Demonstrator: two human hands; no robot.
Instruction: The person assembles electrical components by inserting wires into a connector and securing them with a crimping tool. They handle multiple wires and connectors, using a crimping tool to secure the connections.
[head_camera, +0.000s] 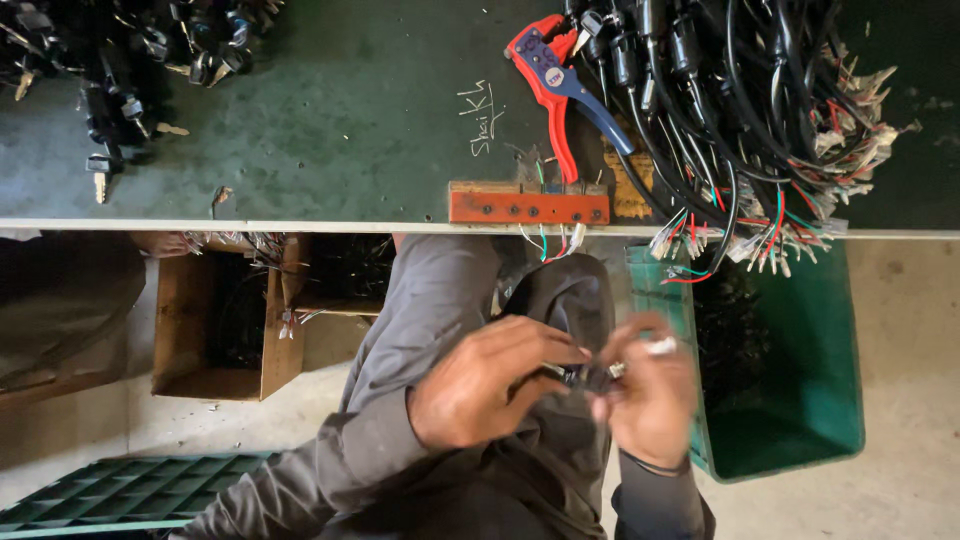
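Both hands meet over the lap, below the bench (300, 150). The left hand (485, 385) and right hand (650, 395) pinch a small dark connector (590, 375) between closed fingertips. Far right, a wire bundle (760, 130) lies heaped beside a red stripper (550, 80); how many pieces are finished cannot be told.

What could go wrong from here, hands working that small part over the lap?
1. The left hand and right hand pinch a small dark part in mid-air over the lap; a slip could drop it to the floor or the green bin.
2. The wire bundle overhangs the table edge, its loose ends could snag or slide off.
3. The red-blue stripping tool lies close to the cables and could get dragged.
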